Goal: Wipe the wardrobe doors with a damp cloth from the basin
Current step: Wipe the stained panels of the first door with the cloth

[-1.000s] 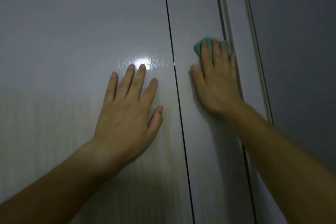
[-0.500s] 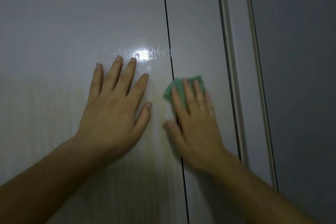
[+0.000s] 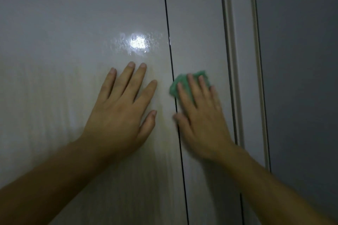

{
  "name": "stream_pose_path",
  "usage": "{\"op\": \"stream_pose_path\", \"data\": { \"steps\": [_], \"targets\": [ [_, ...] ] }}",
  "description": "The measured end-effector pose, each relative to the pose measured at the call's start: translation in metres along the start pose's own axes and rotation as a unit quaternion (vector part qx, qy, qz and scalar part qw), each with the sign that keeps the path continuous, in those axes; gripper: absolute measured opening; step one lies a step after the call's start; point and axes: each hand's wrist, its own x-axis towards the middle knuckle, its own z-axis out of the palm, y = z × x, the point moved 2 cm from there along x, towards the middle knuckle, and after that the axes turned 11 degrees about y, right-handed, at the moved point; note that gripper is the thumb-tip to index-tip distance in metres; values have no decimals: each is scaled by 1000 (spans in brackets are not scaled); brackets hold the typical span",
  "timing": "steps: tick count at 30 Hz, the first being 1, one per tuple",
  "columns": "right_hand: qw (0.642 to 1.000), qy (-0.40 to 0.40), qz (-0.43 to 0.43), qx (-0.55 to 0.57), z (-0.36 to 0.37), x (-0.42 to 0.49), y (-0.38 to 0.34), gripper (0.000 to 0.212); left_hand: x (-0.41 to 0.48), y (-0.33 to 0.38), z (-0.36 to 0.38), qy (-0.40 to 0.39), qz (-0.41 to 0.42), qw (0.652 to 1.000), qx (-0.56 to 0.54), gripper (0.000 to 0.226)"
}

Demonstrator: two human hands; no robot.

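Legible markings: none found. The glossy pale grey wardrobe door panels carry no readable text, label, brand, number or sign, and neither does the small green cloth. The view is dim and partly blurred.
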Motion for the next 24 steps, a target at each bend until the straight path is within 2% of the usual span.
{"op": "stream_pose_path", "data": {
  "steps": [2,4,9,13,14,17,18,19,23,24],
  "targets": [
    [995,27,94,10,-8,23,24,66,1,1,1,-3,-2,1000,0,68],
    [989,44,142,7,-8,20,24,69,0,0,1,-1,-4,1000,2,68],
    [996,18,91,19,8,-54,-10,70,0,1,1,4,4,1000,10,68],
    [981,55,180,45,3,-17,-3,70,0,-10,-7,-6,24,1000,-10,69],
    [985,51,156,44,3,-10,-15,71,-1,-16,-11,-8,25,999,-18,70],
    [999,3,-36,22,6,-3,-49,71,-7,-35,-24,2,8,1000,2,72],
    [997,-3,-69,15,5,6,-49,70,-11,-42,-28,4,-6,1000,14,72],
    [997,2,-70,8,3,21,-45,69,-14,-48,-31,5,-21,1000,23,72],
    [998,41,37,22,-6,90,-36,69,-26,-68,-37,-6,-66,997,40,72],
    [998,48,28,18,-5,90,-46,70,-28,-71,-36,-9,-70,997,37,72]
  ]
}}
